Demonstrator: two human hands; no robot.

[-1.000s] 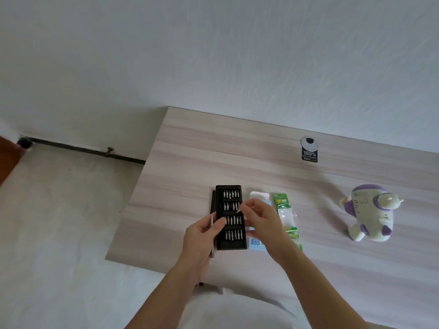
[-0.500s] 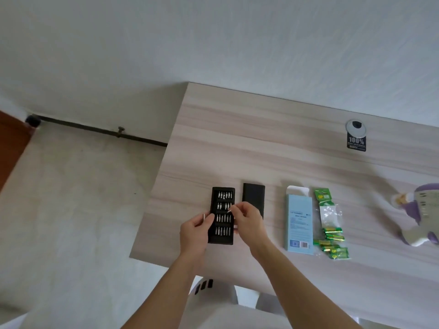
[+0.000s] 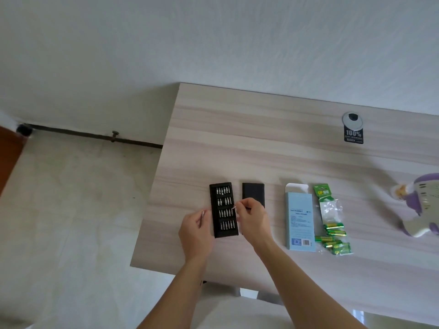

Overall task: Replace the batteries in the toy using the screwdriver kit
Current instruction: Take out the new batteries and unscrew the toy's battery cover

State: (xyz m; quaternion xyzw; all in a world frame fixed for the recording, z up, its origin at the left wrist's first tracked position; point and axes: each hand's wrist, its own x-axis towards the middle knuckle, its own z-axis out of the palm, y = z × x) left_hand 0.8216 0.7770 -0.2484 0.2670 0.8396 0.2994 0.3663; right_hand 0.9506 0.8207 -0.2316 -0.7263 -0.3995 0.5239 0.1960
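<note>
The left hand grips a thin screwdriver pointing away from the person, just left of the bit tray, whose long side runs likewise on the table. The right hand pinches a bit above it. The toy lies far right.

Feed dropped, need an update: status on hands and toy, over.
Left hand holds driver. Right hand pinches bit over tray. Toy untouched, far right. Box and batteries lie between.
</note>
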